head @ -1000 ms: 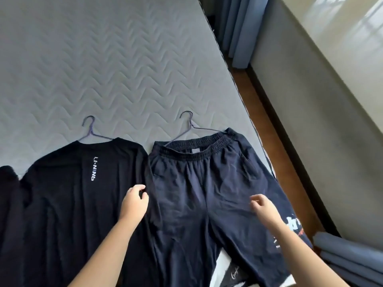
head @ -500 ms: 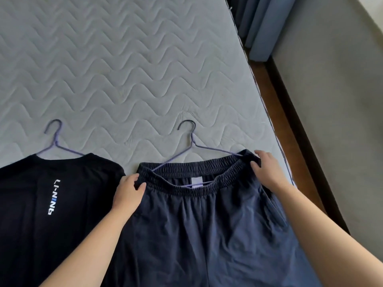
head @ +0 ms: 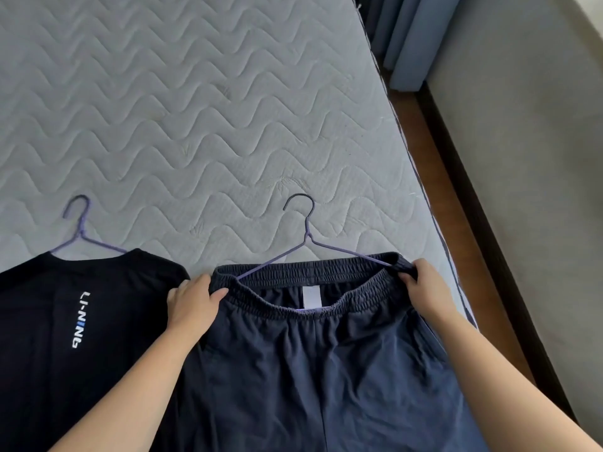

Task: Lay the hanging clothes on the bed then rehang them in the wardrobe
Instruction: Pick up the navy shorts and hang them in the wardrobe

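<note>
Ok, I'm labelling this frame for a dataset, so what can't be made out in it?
Head view:
shorts: legs cut off by the bottom edge.
black T-shirt: left side and hem cut off by the frame edges.
shorts' hanger: lower bar mostly hidden by the waistband.
T-shirt's hanger: shoulders hidden under the shirt.
wardrobe: outside the frame.

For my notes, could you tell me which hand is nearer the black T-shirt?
Left hand: it grips the waistband beside the black T-shirt; the right hand grips its far end.
</note>
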